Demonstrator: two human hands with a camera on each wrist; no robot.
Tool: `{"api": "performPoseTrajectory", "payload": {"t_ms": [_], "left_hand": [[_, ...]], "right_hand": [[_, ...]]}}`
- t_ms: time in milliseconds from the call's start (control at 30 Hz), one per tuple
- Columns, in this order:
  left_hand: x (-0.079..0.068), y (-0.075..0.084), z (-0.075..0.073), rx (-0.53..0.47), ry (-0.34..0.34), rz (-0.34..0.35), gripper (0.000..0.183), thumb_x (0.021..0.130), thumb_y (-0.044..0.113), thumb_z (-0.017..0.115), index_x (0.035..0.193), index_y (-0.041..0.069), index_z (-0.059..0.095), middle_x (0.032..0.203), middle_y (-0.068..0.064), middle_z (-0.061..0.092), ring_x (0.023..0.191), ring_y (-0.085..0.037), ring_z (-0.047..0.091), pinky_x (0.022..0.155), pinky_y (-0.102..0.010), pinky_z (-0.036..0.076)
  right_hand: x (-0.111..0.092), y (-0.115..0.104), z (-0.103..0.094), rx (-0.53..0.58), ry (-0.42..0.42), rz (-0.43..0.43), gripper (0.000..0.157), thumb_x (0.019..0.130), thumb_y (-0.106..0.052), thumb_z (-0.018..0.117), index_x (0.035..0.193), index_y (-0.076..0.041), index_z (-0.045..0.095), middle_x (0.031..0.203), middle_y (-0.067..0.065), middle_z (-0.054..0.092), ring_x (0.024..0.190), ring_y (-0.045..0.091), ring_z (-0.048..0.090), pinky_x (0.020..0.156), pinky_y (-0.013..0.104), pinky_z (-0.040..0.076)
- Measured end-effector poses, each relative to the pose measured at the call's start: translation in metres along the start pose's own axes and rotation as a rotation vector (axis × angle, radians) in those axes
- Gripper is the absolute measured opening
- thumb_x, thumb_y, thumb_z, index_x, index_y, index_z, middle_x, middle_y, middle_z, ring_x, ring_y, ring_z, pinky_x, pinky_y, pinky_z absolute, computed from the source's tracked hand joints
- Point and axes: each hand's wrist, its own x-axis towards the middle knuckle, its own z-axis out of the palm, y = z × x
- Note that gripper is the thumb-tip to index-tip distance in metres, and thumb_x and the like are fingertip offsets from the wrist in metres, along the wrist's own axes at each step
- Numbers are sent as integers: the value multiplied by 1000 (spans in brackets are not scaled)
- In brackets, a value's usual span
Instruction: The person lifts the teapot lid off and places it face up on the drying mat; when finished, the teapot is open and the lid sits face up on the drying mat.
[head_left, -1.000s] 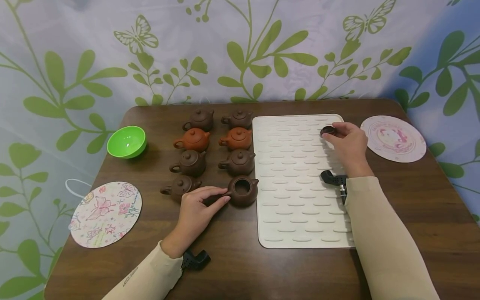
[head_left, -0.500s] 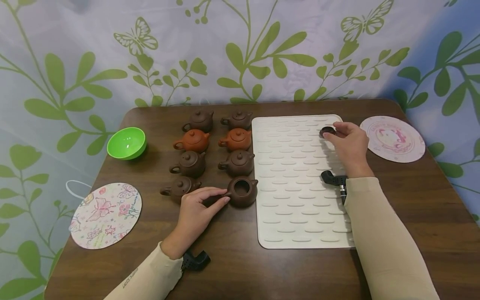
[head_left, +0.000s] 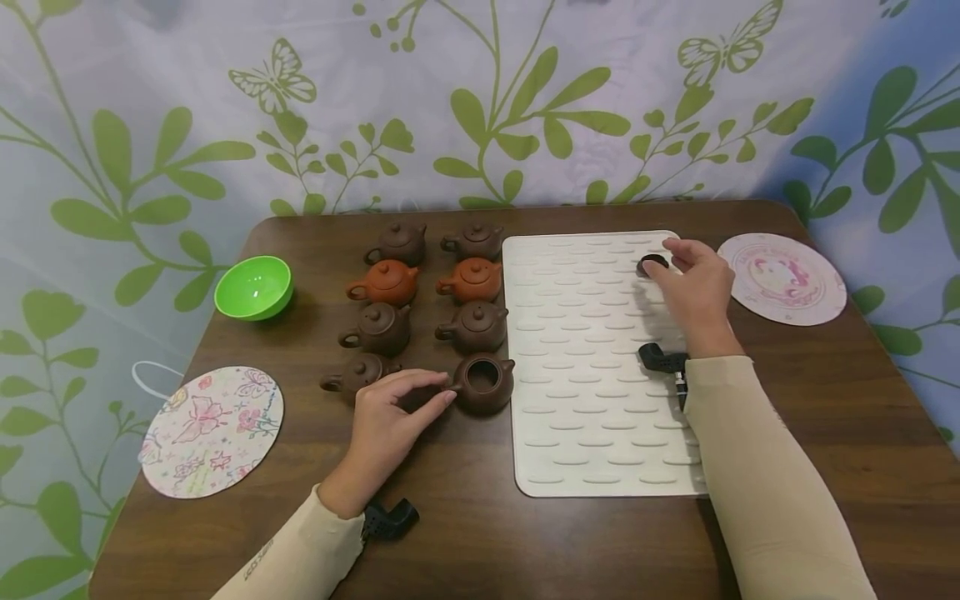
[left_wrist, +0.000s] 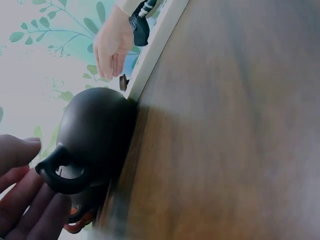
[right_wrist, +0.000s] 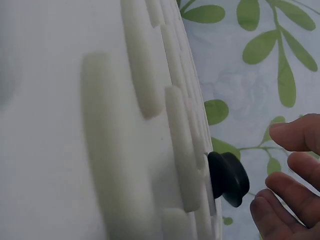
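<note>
In the head view, my left hand [head_left: 386, 429] is beside the handle of a dark brown teapot [head_left: 483, 385], whose top is uncovered. In the left wrist view, the thumb [left_wrist: 20, 150] stands off the teapot's handle [left_wrist: 65, 177], and the other fingertips lie right at its outer side. My right hand [head_left: 697, 287] hovers over the far right part of a white ridged mat [head_left: 585, 367]. Below its fingertips a small dark teapot lid [right_wrist: 229, 179] sits on the mat. The right wrist view shows a gap between this lid and the spread fingers.
Several lidded teapots, dark brown and orange-red [head_left: 474, 279], stand in two columns left of the mat. A green bowl [head_left: 253, 287] and a round butterfly-patterned placemat [head_left: 213, 433] are at the left. A pink round placemat [head_left: 783, 279] lies at the right. Patterned cloth [head_left: 420, 92] hangs behind the table.
My right fingers have parted from the lid, which now rests on the mat. My left fingertips have loosened and drawn slightly left from the teapot's handle.
</note>
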Motion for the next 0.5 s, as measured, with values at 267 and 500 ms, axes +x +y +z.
{"api": "performPoseTrajectory", "payload": {"t_ms": [267, 500], "left_hand": [[15, 8, -7, 24, 15, 75, 25, 82, 5, 92, 106, 8, 84, 104, 2, 78, 96, -19, 75, 90, -23, 54], [40, 13, -14, 21, 54, 51, 25, 84, 5, 91, 108, 10, 84, 104, 2, 79, 92, -19, 76, 81, -29, 60]], "right_hand": [[-13, -20, 8, -48, -1, -169, 42, 94, -15, 82, 134, -3, 72, 136, 13, 68, 128, 31, 63, 104, 47, 50], [-29, -52, 25, -49, -75, -378, 39, 93, -9, 84, 129, -2, 74, 129, 15, 71, 119, 36, 68, 100, 51, 52]]}}
